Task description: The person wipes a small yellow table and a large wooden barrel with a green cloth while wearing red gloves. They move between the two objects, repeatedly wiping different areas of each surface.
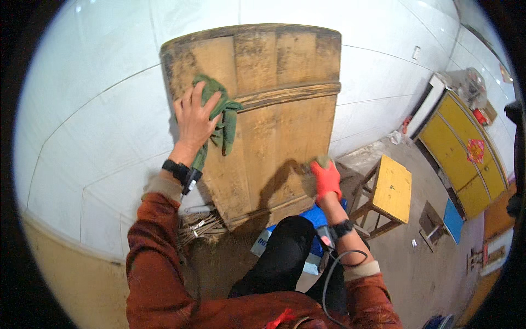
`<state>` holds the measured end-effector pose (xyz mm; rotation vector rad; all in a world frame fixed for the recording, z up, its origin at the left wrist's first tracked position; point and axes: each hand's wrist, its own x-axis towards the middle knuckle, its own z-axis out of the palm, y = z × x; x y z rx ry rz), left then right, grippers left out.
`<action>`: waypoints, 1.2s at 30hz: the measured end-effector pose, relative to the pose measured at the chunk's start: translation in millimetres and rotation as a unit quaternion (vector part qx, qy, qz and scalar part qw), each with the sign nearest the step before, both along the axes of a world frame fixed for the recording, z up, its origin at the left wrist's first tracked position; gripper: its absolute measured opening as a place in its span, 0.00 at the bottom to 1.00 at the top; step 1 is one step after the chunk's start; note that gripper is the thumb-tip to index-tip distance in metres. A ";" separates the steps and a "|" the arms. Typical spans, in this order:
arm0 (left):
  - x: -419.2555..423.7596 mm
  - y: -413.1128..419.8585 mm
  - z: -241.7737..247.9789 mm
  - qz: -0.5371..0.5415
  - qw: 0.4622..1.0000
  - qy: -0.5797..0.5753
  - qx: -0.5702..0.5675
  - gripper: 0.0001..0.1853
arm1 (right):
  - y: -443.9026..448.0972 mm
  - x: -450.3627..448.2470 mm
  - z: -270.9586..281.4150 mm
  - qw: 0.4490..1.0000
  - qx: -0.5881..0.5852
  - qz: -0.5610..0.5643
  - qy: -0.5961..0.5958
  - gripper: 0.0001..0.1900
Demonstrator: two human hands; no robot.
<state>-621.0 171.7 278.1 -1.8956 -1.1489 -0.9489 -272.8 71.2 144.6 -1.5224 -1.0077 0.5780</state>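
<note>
A weathered wooden panel (283,127) with a raised cross batten (296,93) leans against the white wall in front of me. My left hand (195,113) is bare and presses a bunched green cloth (225,123) to the panel's left side, its fingers spread over the fabric. Part of the cloth hangs down past my wrist. Near the panel's lower right edge is my right hand (326,179), in a red work glove. Something dull greenish and blurred shows at its fingertips; whether it is held or part of the glove is unclear.
A yellow-topped wooden stool (392,189) stands to my right. Farther right is a yellow cabinet (464,152) with bags and a box on it. A bundle of sticks (201,226) lies by the panel's lower left. A blue-and-white package (261,242) sits beside my knee.
</note>
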 end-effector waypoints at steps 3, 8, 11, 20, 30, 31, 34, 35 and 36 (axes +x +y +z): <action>7.4 7.6 -11.2 -0.004 0.999 -0.024 0.030 0.31 | 37.6 -69.4 71.8 0.968 0.184 -0.007 -0.172 0.18; -6.0 15.8 -16.8 -0.020 0.999 -0.008 0.032 0.31 | 91.8 -117.0 138.0 0.742 0.316 0.118 -0.579 0.23; -6.4 17.8 -18.9 -0.029 0.997 -0.001 0.074 0.31 | 122.6 -107.6 133.1 0.686 0.364 0.105 -0.621 0.26; -1.0 11.9 -17.0 -0.006 0.999 -0.022 0.036 0.33 | 180.6 91.8 124.2 0.740 0.093 -0.096 -0.659 0.18; 0.0 12.5 -16.2 -0.015 0.998 -0.011 0.063 0.34 | 173.6 -65.2 196.4 0.760 0.417 0.010 -0.498 0.27; 0.2 12.3 -16.3 -0.016 0.998 -0.013 0.059 0.34 | 166.5 -90.0 200.1 0.720 0.434 0.036 -0.541 0.31; 0.2 12.2 -16.3 -0.012 0.998 -0.006 0.060 0.35 | 157.3 -110.0 219.7 0.563 0.481 0.104 -0.664 0.31; 0.0 12.5 -16.3 -0.010 0.998 -0.004 0.061 0.35 | 159.5 -105.5 224.5 0.580 0.459 0.106 -0.665 0.31; -0.2 12.7 -16.4 -0.012 0.998 -0.003 0.064 0.36 | 165.3 -94.4 229.0 0.592 0.448 0.109 -0.661 0.31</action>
